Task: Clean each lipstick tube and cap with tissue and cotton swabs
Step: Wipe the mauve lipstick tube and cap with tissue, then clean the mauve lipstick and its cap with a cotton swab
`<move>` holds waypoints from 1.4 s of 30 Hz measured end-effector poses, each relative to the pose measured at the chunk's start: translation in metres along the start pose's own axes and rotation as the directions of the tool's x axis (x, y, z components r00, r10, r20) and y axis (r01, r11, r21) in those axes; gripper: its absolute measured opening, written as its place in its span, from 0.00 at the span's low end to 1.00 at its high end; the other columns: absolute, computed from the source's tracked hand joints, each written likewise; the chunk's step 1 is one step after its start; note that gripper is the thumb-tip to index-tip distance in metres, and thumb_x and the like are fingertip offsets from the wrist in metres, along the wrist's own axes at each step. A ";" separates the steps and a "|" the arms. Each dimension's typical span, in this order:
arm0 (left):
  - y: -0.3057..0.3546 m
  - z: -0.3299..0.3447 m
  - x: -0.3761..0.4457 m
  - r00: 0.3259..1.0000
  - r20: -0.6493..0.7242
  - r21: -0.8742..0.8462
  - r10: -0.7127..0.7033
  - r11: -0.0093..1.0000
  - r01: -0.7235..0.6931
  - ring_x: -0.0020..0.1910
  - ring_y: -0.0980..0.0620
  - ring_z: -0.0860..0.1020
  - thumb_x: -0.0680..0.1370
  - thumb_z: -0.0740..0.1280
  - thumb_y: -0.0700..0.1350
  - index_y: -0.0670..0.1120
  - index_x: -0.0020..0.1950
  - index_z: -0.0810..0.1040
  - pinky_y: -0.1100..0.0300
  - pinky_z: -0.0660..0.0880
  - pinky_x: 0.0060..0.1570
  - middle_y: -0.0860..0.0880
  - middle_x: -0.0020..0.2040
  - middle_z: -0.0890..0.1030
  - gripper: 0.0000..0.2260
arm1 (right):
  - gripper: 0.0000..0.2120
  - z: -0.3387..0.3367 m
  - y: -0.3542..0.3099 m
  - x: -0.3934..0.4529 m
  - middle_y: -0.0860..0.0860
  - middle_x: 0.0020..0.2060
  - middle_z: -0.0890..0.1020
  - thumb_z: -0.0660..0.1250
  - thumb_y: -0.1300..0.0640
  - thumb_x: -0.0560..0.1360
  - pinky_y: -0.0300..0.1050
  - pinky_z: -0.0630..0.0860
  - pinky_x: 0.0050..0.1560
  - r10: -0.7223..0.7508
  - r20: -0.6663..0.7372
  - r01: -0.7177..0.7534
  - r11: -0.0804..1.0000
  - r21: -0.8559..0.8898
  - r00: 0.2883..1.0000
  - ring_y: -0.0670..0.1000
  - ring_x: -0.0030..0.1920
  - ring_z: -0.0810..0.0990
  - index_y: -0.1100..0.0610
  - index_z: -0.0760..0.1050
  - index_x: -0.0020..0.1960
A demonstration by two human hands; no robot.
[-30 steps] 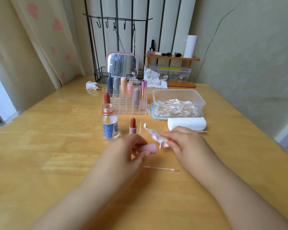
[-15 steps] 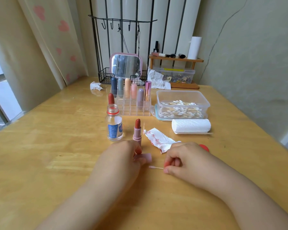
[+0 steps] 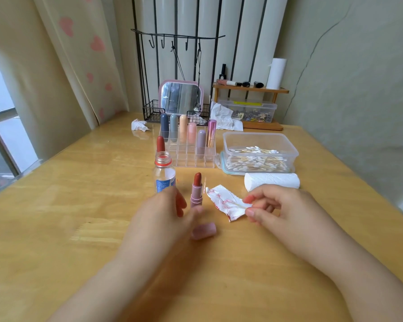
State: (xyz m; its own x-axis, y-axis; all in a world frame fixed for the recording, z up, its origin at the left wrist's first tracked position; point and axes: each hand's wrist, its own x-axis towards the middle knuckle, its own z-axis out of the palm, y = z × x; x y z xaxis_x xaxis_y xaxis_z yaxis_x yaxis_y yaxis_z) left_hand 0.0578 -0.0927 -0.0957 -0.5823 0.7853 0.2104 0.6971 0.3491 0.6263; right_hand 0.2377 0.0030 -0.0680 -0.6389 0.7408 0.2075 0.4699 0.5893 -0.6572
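Head view: right hand [image 3: 282, 210] pinching cotton swab [image 3: 236, 203] over stained tissue [image 3: 223, 202], left hand [image 3: 163, 219] blurred, grip unclear, touching pink cap [image 3: 204, 231] lying before upright uncapped lipstick [image 3: 197, 190].

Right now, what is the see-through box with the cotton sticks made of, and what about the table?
The box looks like clear plastic: you can see the cotton swabs through its slightly cloudy, rounded walls. The table looks like wood, or a wood-look top, with pale grain stripes and a glossy coat that throws back the window light.
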 end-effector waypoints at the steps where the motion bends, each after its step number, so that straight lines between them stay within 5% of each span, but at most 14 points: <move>1: -0.001 0.002 0.001 0.999 -0.045 -0.017 0.013 1.000 -0.014 0.38 0.58 0.74 0.74 0.66 0.56 0.50 0.50 0.74 0.62 0.69 0.35 0.56 0.44 0.78 0.11 | 0.12 0.001 0.000 0.000 0.36 0.33 0.80 0.70 0.59 0.73 0.31 0.72 0.43 0.007 -0.024 -0.007 0.999 0.037 1.000 0.39 0.39 0.78 0.40 0.76 0.44; 6: -0.002 0.014 0.007 0.996 -0.081 -0.088 0.024 0.996 -0.031 0.49 0.53 0.76 0.75 0.68 0.51 0.50 0.62 0.75 0.66 0.64 0.39 0.56 0.54 0.78 0.17 | 0.11 0.004 -0.002 0.000 0.44 0.32 0.81 0.71 0.60 0.72 0.29 0.71 0.40 0.054 -0.117 -0.040 0.992 0.117 0.992 0.41 0.37 0.77 0.43 0.80 0.40; 11: -0.002 0.016 0.012 0.998 -0.048 -0.217 -0.029 0.976 0.017 0.29 0.60 0.70 0.74 0.71 0.48 0.53 0.53 0.80 0.71 0.65 0.28 0.60 0.31 0.70 0.09 | 0.12 0.007 -0.007 -0.001 0.41 0.30 0.80 0.71 0.61 0.72 0.26 0.70 0.38 0.032 -0.162 -0.011 0.992 0.128 0.986 0.37 0.36 0.76 0.44 0.79 0.37; 17: 0.001 0.006 0.008 0.989 -0.108 -0.386 0.100 0.912 -0.135 0.36 0.59 0.74 0.74 0.69 0.43 0.53 0.42 0.76 0.70 0.67 0.33 0.57 0.39 0.81 0.05 | 0.12 0.012 -0.015 -0.004 0.42 0.35 0.81 0.72 0.63 0.71 0.26 0.70 0.39 -0.072 -0.234 0.117 0.976 0.183 0.970 0.40 0.35 0.76 0.46 0.79 0.37; 19: 0.009 0.000 0.000 0.988 -0.076 -0.563 0.138 0.812 -0.157 0.39 0.57 0.75 0.75 0.68 0.41 0.49 0.45 0.76 0.73 0.69 0.35 0.53 0.41 0.82 0.03 | 0.13 0.011 -0.018 -0.006 0.45 0.35 0.80 0.72 0.64 0.71 0.27 0.70 0.39 -0.123 -0.287 0.190 0.957 0.218 0.950 0.41 0.34 0.75 0.46 0.79 0.37; 22: 0.022 -0.006 -0.013 0.984 0.075 -0.875 0.162 0.484 -0.013 0.38 0.56 0.75 0.77 0.66 0.42 0.42 0.47 0.76 0.70 0.73 0.34 0.47 0.39 0.78 0.04 | 0.03 0.007 -0.024 -0.009 0.49 0.33 0.78 0.72 0.56 0.70 0.28 0.68 0.38 -0.182 -0.352 0.289 0.916 0.280 0.918 0.43 0.34 0.73 0.48 0.81 0.40; 26: 0.028 -0.003 -0.019 0.947 0.171 -0.935 0.271 0.349 0.069 0.37 0.50 0.77 0.73 0.62 0.48 0.39 0.49 0.73 0.60 0.76 0.41 0.48 0.36 0.75 0.12 | 0.06 -0.001 -0.028 -0.013 0.51 0.34 0.77 0.67 0.47 0.69 0.29 0.69 0.39 -0.253 -0.408 0.377 0.889 0.260 0.878 0.46 0.35 0.73 0.46 0.79 0.45; 42: 0.027 0.003 -0.023 0.921 0.167 -0.856 0.352 0.515 -0.042 0.35 0.51 0.78 0.73 0.63 0.47 0.40 0.51 0.74 0.57 0.77 0.44 0.50 0.37 0.78 0.12 | 0.04 -0.007 -0.025 -0.011 0.50 0.32 0.76 0.71 0.58 0.69 0.33 0.67 0.34 -0.264 -0.437 0.387 0.896 0.220 0.860 0.46 0.32 0.70 0.49 0.81 0.40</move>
State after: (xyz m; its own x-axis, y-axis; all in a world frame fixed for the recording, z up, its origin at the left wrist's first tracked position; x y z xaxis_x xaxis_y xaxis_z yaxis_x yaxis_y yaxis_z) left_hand 0.0915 -0.0992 -0.0857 -0.2207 0.9315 0.2892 0.0247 -0.2911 0.9564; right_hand 0.2377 -0.0177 -0.0484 -0.4072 0.6223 0.6685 0.0397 0.7433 -0.6678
